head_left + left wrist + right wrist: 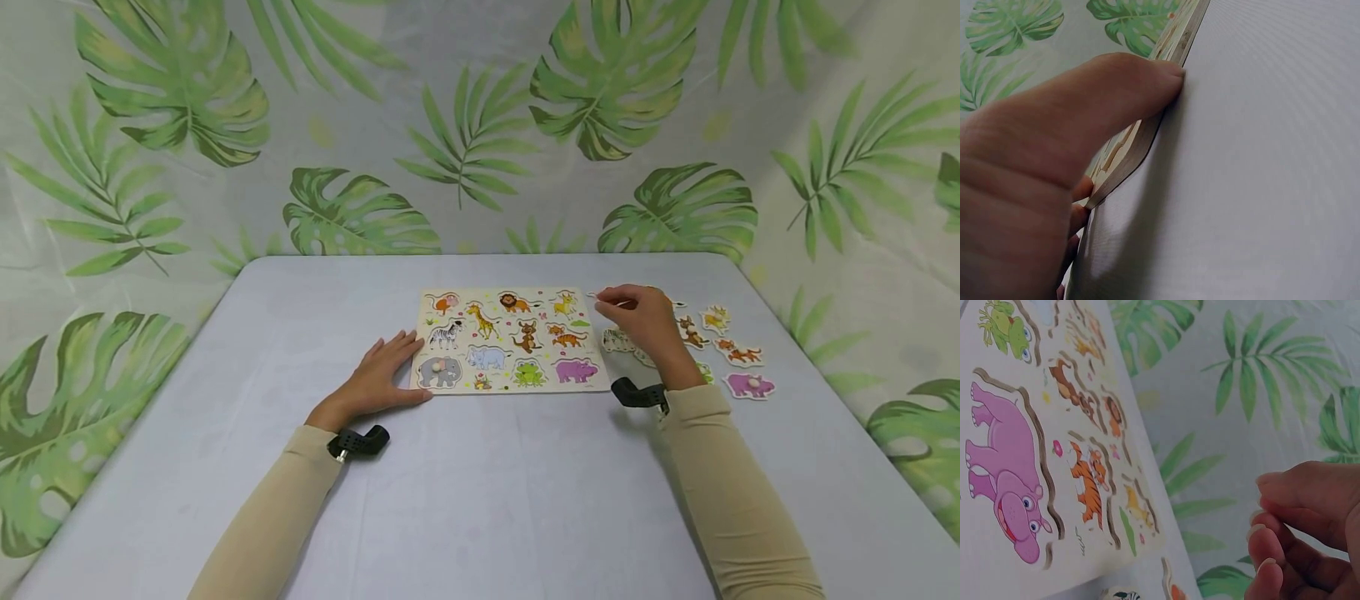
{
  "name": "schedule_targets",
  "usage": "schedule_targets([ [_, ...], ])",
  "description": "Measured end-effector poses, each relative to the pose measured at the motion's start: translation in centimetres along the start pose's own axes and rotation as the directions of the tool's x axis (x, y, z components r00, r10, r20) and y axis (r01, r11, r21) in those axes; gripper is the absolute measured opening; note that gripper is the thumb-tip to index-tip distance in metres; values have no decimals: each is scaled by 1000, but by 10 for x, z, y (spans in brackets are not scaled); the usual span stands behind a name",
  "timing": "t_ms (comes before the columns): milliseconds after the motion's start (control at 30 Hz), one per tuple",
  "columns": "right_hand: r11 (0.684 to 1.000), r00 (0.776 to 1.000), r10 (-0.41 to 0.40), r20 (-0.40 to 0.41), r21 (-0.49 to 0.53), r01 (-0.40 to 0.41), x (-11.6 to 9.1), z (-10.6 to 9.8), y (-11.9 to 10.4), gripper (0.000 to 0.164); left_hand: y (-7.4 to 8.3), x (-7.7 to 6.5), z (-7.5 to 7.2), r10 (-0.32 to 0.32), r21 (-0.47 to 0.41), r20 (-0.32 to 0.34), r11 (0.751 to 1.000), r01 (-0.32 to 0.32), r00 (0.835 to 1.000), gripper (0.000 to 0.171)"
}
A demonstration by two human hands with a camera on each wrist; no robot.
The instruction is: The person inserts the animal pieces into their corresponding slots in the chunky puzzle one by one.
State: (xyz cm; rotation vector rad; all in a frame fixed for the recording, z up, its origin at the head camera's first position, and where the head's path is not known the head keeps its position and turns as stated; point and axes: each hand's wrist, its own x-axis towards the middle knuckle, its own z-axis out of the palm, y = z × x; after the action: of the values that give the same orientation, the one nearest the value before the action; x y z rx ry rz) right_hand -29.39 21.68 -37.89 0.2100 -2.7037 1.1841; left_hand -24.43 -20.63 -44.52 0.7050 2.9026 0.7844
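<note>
Left hand (384,375) spread against a puzzle board (501,335), right hand (647,323) fingertips pressed together, near animal pieces (691,332), pale table (510,483)

No letters, numbers, brands or signs can be read on the board (505,340). Nor on the pieces (738,353) right of it.

A soft shadow edges the board (1130,164), wrist views dimmer than the head's.

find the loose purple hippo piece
In the head view, the purple hippo piece lies on the right of the table, just below the tiger piece.
</note>
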Motion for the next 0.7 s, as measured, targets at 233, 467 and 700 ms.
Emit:
schedule_targets([
  [233, 999, 999, 42, -4, 18, -42, 1, -6, 6, 32, 3, -1, -1, -5, -1, 0, 1000, 5, 1000, 95],
  [467, 998, 998, 66, -7, 19, -66, 2, -11, 9, 35, 2, -1, -1, 7, -1, -10, 1000, -7, 1000, 95],
  [700, 995, 995, 96, 7, 5, -96, 2, -12, 13, 35, 2, -1, -1, 0, -3, 0, 1000, 0, 1000, 95],
])
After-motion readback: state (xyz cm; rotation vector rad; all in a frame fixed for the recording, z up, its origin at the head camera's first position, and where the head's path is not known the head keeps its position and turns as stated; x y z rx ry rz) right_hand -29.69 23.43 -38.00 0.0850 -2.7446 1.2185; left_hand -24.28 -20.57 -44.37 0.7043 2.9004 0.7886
